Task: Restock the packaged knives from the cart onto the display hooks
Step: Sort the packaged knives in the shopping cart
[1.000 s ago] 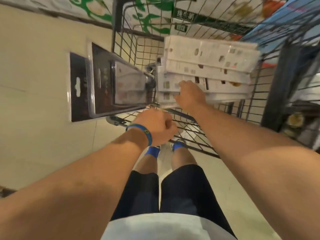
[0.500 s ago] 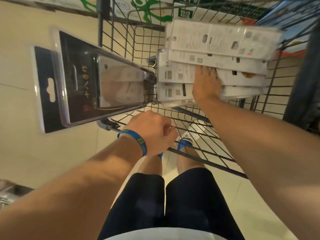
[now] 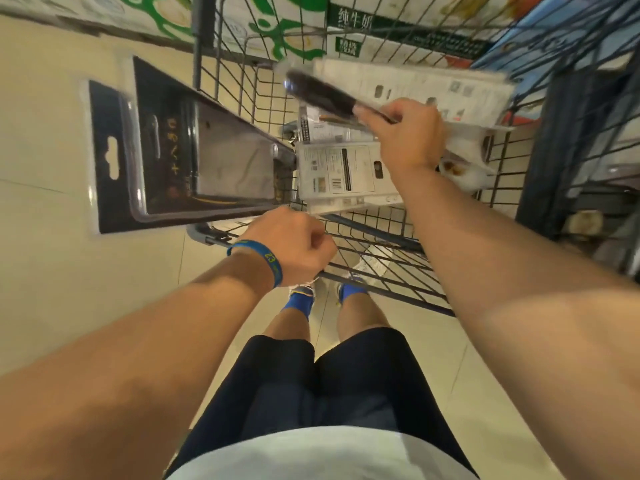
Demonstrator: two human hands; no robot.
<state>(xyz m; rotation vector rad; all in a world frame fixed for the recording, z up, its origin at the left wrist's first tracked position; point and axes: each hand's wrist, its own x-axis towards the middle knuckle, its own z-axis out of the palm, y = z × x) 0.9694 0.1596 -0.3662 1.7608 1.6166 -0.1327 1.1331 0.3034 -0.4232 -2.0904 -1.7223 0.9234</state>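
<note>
holding a knife pack over the cart's stack

right hand (image 3: 405, 136) is closed round one end of a dark pack (image 3: 325, 95), blurred, raised just above the stack of white-backed packs (image 3: 346, 171) lying in the wire cart (image 3: 203, 36). left hand (image 3: 294, 244) is fisted at the near corner of a black knife pack (image 3: 194, 150), holding it just outside the cart's left side.
</note>
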